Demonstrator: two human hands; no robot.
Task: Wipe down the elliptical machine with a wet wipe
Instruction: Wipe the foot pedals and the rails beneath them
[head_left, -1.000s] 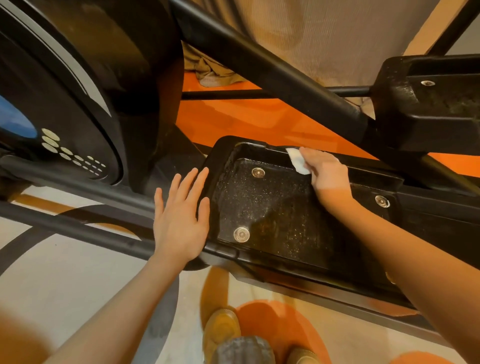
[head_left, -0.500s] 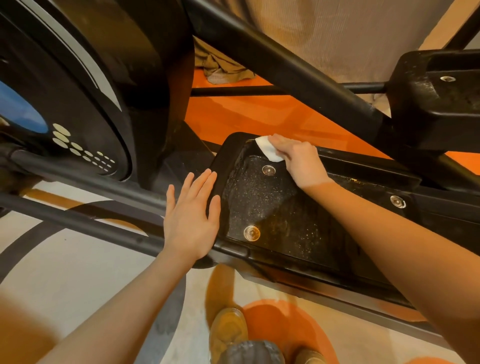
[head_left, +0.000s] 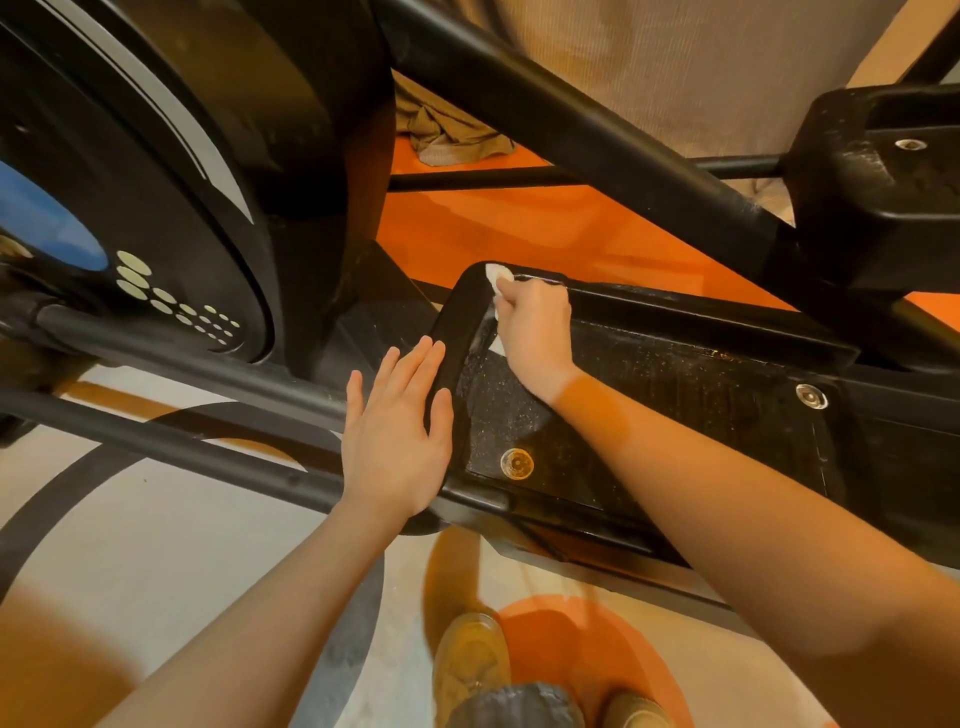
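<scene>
Left hand (head_left: 397, 431) flat, right hand (head_left: 535, 325) fisted

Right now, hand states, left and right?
Left hand: open, fingers straight, flat against the pedal front edge.
Right hand: closed around the wet wipe, at the pedal's front corner.

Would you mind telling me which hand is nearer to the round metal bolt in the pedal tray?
Left. The left hand rests flat beside the bolt; the right hand grips the wipe at the tray's far corner.

Probably a gym or home workout room: a black elliptical machine (head_left: 218, 218) with a foot pedal (head_left: 675, 415) stands on a floor (head_left: 130, 545) painted orange, grey and cream.
</scene>
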